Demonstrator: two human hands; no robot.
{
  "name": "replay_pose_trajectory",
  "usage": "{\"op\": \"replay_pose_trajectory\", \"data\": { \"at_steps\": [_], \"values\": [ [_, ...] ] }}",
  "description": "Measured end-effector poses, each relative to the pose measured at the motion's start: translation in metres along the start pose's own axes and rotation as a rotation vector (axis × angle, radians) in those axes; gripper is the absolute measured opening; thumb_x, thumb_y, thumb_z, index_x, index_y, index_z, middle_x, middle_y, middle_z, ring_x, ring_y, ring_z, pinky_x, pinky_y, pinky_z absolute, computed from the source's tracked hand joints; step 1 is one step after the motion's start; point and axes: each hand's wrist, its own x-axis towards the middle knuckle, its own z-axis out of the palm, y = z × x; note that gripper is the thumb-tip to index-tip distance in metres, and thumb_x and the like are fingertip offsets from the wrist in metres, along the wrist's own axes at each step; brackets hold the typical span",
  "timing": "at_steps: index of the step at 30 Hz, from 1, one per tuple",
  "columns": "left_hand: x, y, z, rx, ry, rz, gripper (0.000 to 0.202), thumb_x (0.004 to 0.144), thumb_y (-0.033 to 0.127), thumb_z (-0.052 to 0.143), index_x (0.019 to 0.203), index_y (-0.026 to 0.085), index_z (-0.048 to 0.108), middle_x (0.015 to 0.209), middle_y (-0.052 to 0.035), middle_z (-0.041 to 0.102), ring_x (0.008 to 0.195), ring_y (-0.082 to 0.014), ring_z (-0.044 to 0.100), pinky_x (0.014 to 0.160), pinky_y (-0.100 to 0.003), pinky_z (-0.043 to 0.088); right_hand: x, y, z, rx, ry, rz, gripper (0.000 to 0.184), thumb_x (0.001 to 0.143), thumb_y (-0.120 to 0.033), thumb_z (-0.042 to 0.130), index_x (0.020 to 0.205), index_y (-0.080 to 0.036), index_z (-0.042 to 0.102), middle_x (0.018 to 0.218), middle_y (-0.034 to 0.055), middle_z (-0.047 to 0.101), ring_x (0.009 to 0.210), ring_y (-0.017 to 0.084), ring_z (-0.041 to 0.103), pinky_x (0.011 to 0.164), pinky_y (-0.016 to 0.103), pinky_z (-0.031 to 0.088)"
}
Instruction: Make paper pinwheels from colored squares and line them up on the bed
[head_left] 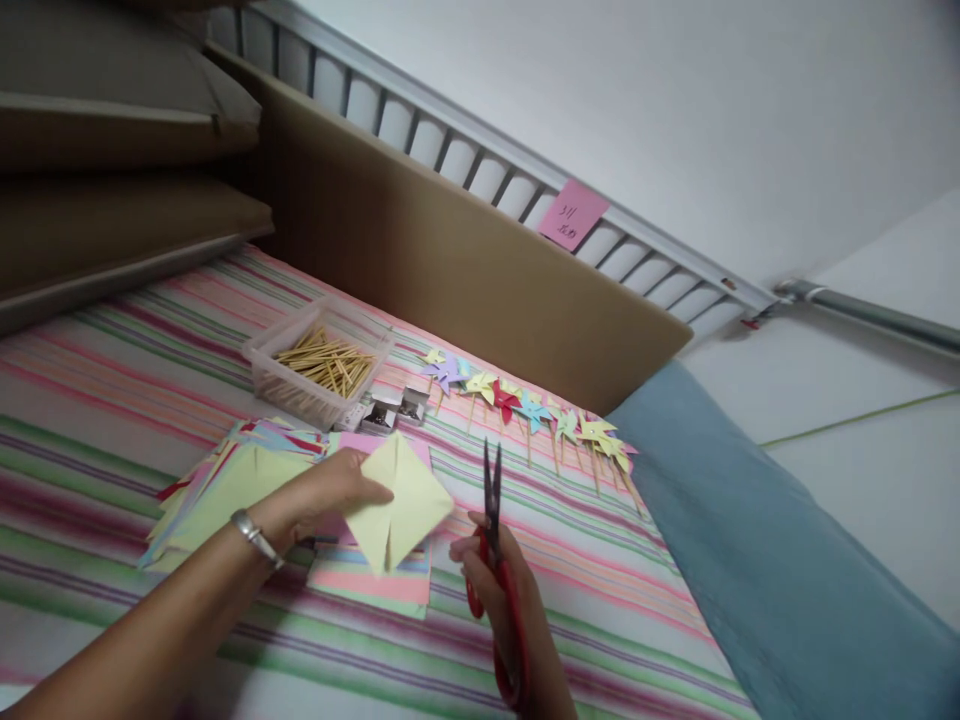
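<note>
My left hand (pixel 319 497) pinches a folded pale yellow paper square (pixel 399 503) and holds it just above the striped bedsheet (pixel 112 390). My right hand (pixel 504 590) grips red-handled scissors (pixel 493 520), blades closed and pointing away from me, a little to the right of the paper. A silver bracelet (pixel 255 535) sits on my left wrist. Under the yellow square lies a small stack of pink and coloured sheets (pixel 375 580).
A fanned pile of coloured paper (pixel 217 475) lies at left. Behind it stand a clear plastic box of wooden sticks (pixel 319 365) and binder clips (pixel 394 410). A row of finished paper pinwheels (pixel 532 410) runs right. A cardboard panel (pixel 450 260) and a blue cloth (pixel 757 560) border the sheet.
</note>
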Motion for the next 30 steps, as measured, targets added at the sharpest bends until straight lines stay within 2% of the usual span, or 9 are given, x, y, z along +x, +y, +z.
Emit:
{"op": "replay_pose_trajectory", "data": {
  "at_steps": [4, 8, 11, 14, 17, 19, 22, 25, 30],
  "values": [
    [0.0, -0.02, 0.022, 0.178, -0.231, -0.031, 0.02, 0.056, 0.017, 0.063, 0.073, 0.013, 0.073, 0.071, -0.0055, 0.074, 0.064, -0.0225, 0.065, 0.058, -0.028, 0.045, 0.0, -0.008, 0.008, 0.153, -0.086, 0.024, 0.043, 0.073, -0.028, 0.062, 0.114, -0.02, 0.053, 0.074, -0.0011, 0.059, 0.054, 0.012, 0.051, 0.047, 0.022, 0.039],
    [-0.003, -0.027, 0.029, 0.19, -0.28, -0.012, 0.022, 0.058, 0.017, 0.062, 0.076, 0.015, 0.074, 0.069, -0.0038, 0.073, 0.06, -0.0207, 0.063, 0.055, -0.027, 0.043, 0.0, -0.006, 0.015, 0.05, -0.192, -0.003, 0.041, 0.067, -0.015, 0.058, 0.108, -0.019, 0.056, 0.077, -0.0005, 0.062, 0.055, 0.012, 0.052, 0.047, 0.021, 0.04],
    [-0.002, -0.023, 0.026, 0.14, -0.247, -0.028, 0.016, 0.059, 0.019, 0.066, 0.072, 0.013, 0.073, 0.065, -0.0041, 0.071, 0.057, -0.0187, 0.061, 0.054, -0.026, 0.042, 0.003, -0.003, 0.019, 0.071, -0.141, 0.045, 0.04, 0.067, -0.016, 0.058, 0.107, -0.018, 0.055, 0.076, -0.001, 0.06, 0.052, 0.011, 0.051, 0.042, 0.02, 0.039],
    [-0.001, -0.018, 0.023, -0.02, -0.142, -0.031, 0.022, 0.061, 0.029, 0.073, 0.075, 0.012, 0.071, 0.067, -0.0051, 0.07, 0.059, -0.0172, 0.062, 0.056, -0.025, 0.044, 0.006, -0.003, 0.024, 0.228, -0.049, 0.072, 0.037, 0.073, -0.023, 0.056, 0.109, -0.019, 0.051, 0.07, -0.0031, 0.055, 0.044, 0.009, 0.047, 0.034, 0.019, 0.035],
    [0.0, -0.017, 0.026, -0.197, -0.083, -0.008, 0.031, 0.062, 0.039, 0.075, 0.081, 0.015, 0.07, 0.075, -0.0059, 0.072, 0.066, -0.0182, 0.065, 0.062, -0.026, 0.048, 0.008, -0.007, 0.03, 0.421, 0.067, -0.032, 0.029, 0.076, -0.023, 0.056, 0.105, -0.019, 0.05, 0.075, -0.0025, 0.056, 0.055, 0.011, 0.054, 0.045, 0.021, 0.045],
    [-0.002, -0.019, 0.032, -0.264, -0.128, -0.012, 0.034, 0.062, 0.039, 0.076, 0.085, 0.015, 0.071, 0.079, -0.0077, 0.073, 0.072, -0.0212, 0.066, 0.068, -0.029, 0.049, 0.009, -0.009, 0.035, 0.475, 0.143, -0.069, 0.03, 0.076, -0.021, 0.057, 0.105, -0.02, 0.05, 0.081, -0.0015, 0.057, 0.062, 0.012, 0.056, 0.051, 0.021, 0.048],
    [-0.006, -0.022, 0.044, -0.318, -0.186, -0.003, 0.036, 0.062, 0.033, 0.077, 0.09, 0.012, 0.071, 0.083, -0.0105, 0.074, 0.079, -0.0251, 0.067, 0.074, -0.033, 0.049, 0.007, -0.012, 0.042, 0.473, 0.185, -0.052, 0.035, 0.078, -0.022, 0.057, 0.111, -0.021, 0.048, 0.085, -0.0011, 0.057, 0.056, 0.01, 0.054, 0.043, 0.02, 0.045],
    [-0.008, -0.022, 0.052, -0.344, -0.133, 0.058, 0.032, 0.062, 0.03, 0.076, 0.088, 0.011, 0.072, 0.081, -0.0105, 0.074, 0.074, -0.0245, 0.066, 0.073, -0.033, 0.049, 0.005, -0.015, 0.049, 0.461, 0.203, -0.04, 0.036, 0.08, -0.022, 0.056, 0.114, -0.022, 0.048, 0.084, -0.0016, 0.056, 0.055, 0.01, 0.053, 0.041, 0.02, 0.043],
    [-0.003, -0.014, 0.035, -0.329, -0.005, 0.108, 0.027, 0.063, 0.031, 0.075, 0.084, 0.015, 0.071, 0.077, -0.007, 0.074, 0.073, -0.0242, 0.067, 0.073, -0.033, 0.05, 0.007, -0.016, 0.052, 0.386, 0.213, -0.054, 0.029, 0.078, -0.023, 0.059, 0.106, -0.021, 0.053, 0.069, -0.006, 0.049, 0.059, 0.011, 0.053, 0.058, 0.023, 0.047]
  ]
}}
